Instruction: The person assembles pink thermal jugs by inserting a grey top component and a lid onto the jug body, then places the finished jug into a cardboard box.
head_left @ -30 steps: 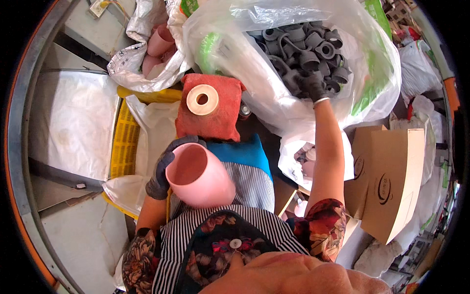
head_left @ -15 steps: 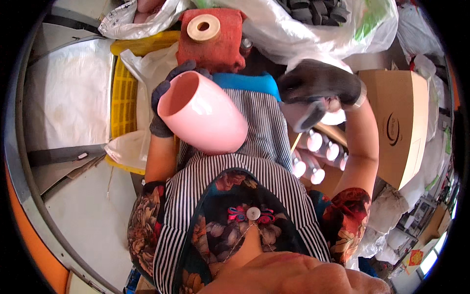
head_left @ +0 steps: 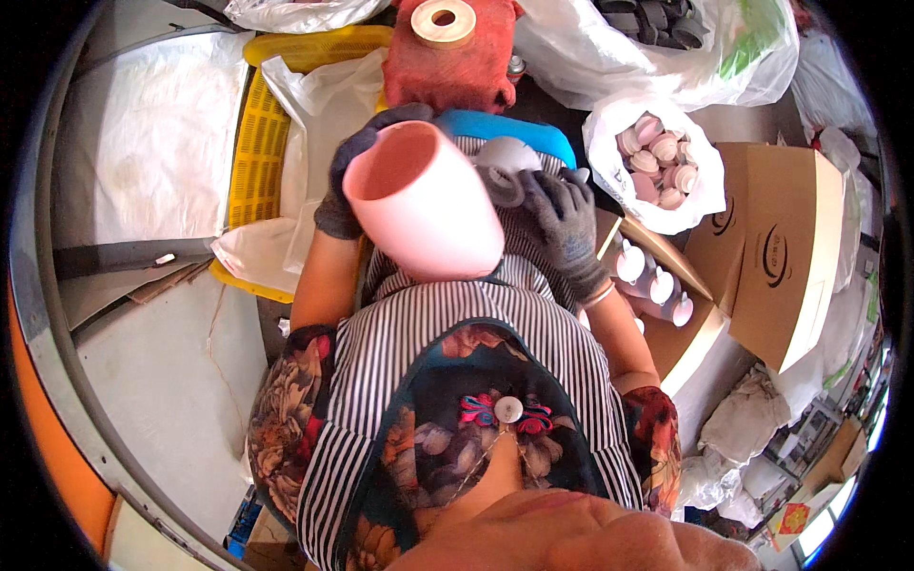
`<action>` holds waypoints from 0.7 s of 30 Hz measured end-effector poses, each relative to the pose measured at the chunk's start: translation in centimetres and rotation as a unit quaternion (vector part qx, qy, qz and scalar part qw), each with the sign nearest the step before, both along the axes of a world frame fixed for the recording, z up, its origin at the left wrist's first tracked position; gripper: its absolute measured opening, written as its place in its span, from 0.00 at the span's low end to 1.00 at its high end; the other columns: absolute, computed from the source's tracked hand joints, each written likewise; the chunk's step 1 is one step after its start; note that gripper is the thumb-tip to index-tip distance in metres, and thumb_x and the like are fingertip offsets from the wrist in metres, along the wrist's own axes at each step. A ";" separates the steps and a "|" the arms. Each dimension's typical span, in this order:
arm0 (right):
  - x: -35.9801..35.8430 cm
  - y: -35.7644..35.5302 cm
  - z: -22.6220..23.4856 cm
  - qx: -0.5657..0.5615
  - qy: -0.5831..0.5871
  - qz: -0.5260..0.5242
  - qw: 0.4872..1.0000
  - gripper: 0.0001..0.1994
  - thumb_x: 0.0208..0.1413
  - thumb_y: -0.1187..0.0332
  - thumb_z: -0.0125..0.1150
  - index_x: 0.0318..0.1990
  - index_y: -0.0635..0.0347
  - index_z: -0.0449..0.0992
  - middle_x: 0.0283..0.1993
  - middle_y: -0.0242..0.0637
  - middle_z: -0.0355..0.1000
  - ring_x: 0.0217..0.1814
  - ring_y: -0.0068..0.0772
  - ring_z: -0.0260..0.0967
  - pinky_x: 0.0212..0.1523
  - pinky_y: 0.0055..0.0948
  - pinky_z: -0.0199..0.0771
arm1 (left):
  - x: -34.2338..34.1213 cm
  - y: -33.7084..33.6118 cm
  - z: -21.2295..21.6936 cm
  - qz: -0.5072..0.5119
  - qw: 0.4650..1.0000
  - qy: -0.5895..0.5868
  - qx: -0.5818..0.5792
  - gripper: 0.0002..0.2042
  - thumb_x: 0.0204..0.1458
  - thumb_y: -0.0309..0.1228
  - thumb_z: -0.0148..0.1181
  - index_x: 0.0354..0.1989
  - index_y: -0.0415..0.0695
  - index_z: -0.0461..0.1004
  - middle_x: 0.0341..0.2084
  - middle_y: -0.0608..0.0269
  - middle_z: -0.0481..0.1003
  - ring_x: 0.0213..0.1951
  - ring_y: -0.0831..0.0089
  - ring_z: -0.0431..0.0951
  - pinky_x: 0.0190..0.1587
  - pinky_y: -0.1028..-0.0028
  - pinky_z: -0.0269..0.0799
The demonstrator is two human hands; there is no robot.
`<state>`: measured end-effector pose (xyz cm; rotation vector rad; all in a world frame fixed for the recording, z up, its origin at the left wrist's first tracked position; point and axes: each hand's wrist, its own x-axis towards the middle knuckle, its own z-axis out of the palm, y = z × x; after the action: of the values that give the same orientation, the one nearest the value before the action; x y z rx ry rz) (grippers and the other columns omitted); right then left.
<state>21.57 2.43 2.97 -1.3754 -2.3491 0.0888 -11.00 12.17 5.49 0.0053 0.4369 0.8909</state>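
My left hand (head_left: 348,181), in a dark grey glove, grips a glossy pink vase-shaped vessel (head_left: 428,214) by its far left side. The vessel is tilted, its open mouth turned to the upper left. Close to its right side, my gloved right hand (head_left: 564,226) has its fingers closed on a grey rounded piece (head_left: 507,154) with a darker ring on its near side. The exact kind of this piece cannot be made out. Both things are above my lap, over a striped apron (head_left: 476,303); the fingers behind the vessel are partly hidden.
Beyond my knees is a red cloth-covered stand (head_left: 452,62) with a pale ring (head_left: 444,23) on it. A yellow basket (head_left: 259,157) stands left. On the right are a white bag (head_left: 706,205) of pink lids, a carton (head_left: 700,335) holding pink bottle-like pieces, and a tall carton (head_left: 785,257).
My right hand has come left and nearer to the pink vessel with the grey piece, away from the lid bag and carton. The view has shifted slightly; my left hand keeps its grip.
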 end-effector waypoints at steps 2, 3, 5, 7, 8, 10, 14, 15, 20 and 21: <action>-0.2 1.0 -0.9 -0.032 -0.013 -0.096 0.995 0.37 0.49 0.64 0.69 0.70 0.46 0.67 0.56 0.43 0.72 0.59 0.53 0.69 0.64 0.50 0.66 | 1.4 0.7 -0.2 -0.052 0.954 0.136 0.263 0.23 0.65 0.39 0.50 0.63 0.37 0.70 0.56 0.55 0.77 0.58 0.66 0.75 0.64 0.67 0.68; 0.2 2.0 -0.9 -0.103 -0.007 -0.158 0.982 0.37 0.49 0.66 0.69 0.71 0.47 0.66 0.55 0.44 0.73 0.58 0.55 0.70 0.62 0.47 0.69 | 2.3 0.9 -0.2 -0.047 0.902 0.190 0.385 0.19 0.66 0.35 0.49 0.61 0.39 0.72 0.55 0.58 0.78 0.58 0.69 0.76 0.62 0.69 0.69; 1.5 4.9 0.2 -0.028 0.202 -0.072 0.976 0.27 0.59 0.73 0.64 0.67 0.55 0.71 0.53 0.49 0.77 0.46 0.48 0.77 0.49 0.40 0.75 | 4.2 2.1 -1.1 -0.085 0.891 0.202 0.399 0.21 0.65 0.37 0.49 0.61 0.38 0.72 0.56 0.57 0.77 0.58 0.68 0.75 0.63 0.67 0.68; 3.1 6.1 2.5 -0.200 0.428 -0.240 0.848 0.28 0.56 0.77 0.65 0.66 0.61 0.71 0.55 0.44 0.78 0.47 0.33 0.77 0.46 0.32 0.77 | 6.0 3.0 -2.5 -0.122 0.880 0.189 0.419 0.23 0.65 0.40 0.49 0.61 0.36 0.72 0.57 0.56 0.77 0.58 0.66 0.75 0.65 0.66 0.67; 4.4 6.6 4.2 -0.238 0.514 -0.239 0.789 0.27 0.58 0.77 0.64 0.66 0.61 0.71 0.52 0.41 0.77 0.45 0.30 0.77 0.45 0.29 0.76 | 6.1 3.1 -3.0 -0.129 0.832 0.262 0.472 0.20 0.65 0.36 0.49 0.61 0.38 0.73 0.57 0.55 0.77 0.59 0.64 0.75 0.65 0.66 0.67; 5.2 7.2 6.6 -0.133 0.390 -0.138 0.901 0.26 0.58 0.79 0.62 0.65 0.61 0.71 0.51 0.41 0.76 0.42 0.31 0.75 0.42 0.27 0.77 | 6.1 3.4 -3.6 -0.112 0.676 0.415 0.598 0.18 0.66 0.33 0.48 0.60 0.40 0.75 0.57 0.53 0.77 0.59 0.62 0.76 0.65 0.64 0.67; 3.9 7.3 8.7 -0.236 0.280 -0.104 0.925 0.27 0.57 0.84 0.58 0.66 0.62 0.70 0.55 0.41 0.74 0.42 0.29 0.74 0.40 0.24 0.76 | 5.5 3.4 -3.3 -0.063 0.427 0.583 0.689 0.20 0.66 0.34 0.48 0.63 0.39 0.72 0.58 0.52 0.77 0.60 0.63 0.75 0.65 0.63 0.67; 3.2 7.4 8.7 -0.299 0.332 -0.097 0.890 0.25 0.60 0.81 0.56 0.66 0.62 0.70 0.54 0.38 0.74 0.42 0.25 0.73 0.40 0.21 0.76 | 5.5 3.4 -3.0 -0.065 0.449 0.560 0.693 0.20 0.66 0.34 0.48 0.63 0.41 0.71 0.58 0.52 0.76 0.60 0.61 0.75 0.65 0.63 0.68; 0.6 7.9 8.1 -0.419 0.520 -0.228 0.709 0.20 0.70 0.57 0.56 0.60 0.60 0.75 0.36 0.26 0.75 0.28 0.14 0.65 0.24 0.15 0.62 | 7.4 2.4 -2.6 -0.090 0.724 0.422 0.538 0.20 0.71 0.36 0.40 0.65 0.41 0.69 0.58 0.54 0.76 0.58 0.62 0.77 0.64 0.65 0.70; 0.3 7.9 8.1 -0.410 0.516 -0.215 0.721 0.20 0.70 0.55 0.56 0.60 0.60 0.76 0.34 0.26 0.74 0.25 0.13 0.63 0.23 0.15 0.59 | 7.6 2.2 -2.8 -0.111 0.750 0.419 0.500 0.20 0.71 0.35 0.40 0.67 0.41 0.65 0.62 0.55 0.72 0.63 0.63 0.72 0.67 0.66 0.64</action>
<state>21.84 10.33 11.11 -1.5419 -0.9705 1.4734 -3.43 14.42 2.69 1.4817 0.7186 0.7525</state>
